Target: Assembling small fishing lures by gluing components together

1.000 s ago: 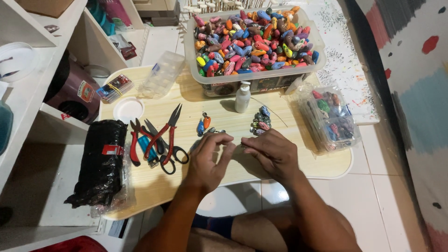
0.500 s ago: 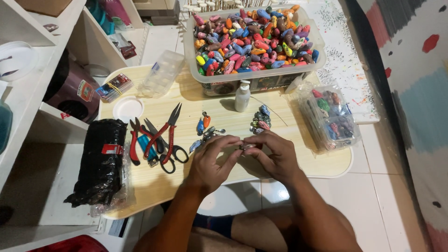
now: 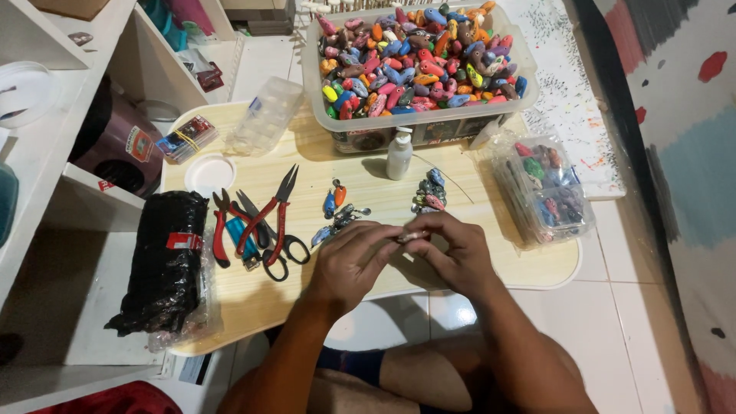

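Black bundle (image 3: 161, 268) hanging over table's (image 3: 537, 268) left edge. Three red-handled pliers (image 3: 261, 218), one scissors (image 3: 284, 245). Left hand (image 3: 353, 261), right hand (image 3: 452, 253) meet near front edge, fingers pinched shut on one small lure (image 3: 412, 235). Two lure piles behind; bare wood at right.

The floor (image 3: 636, 307) is of pale, glossy tiles with thin grey joints; a low bench (image 3: 475, 195) of light wood with rounded corners stands on it; at the left is a white shelf unit (image 3: 46, 165) with open compartments; at the right lies a rug (image 3: 682, 138) with red, blue and grey patches; the light is warm and even.
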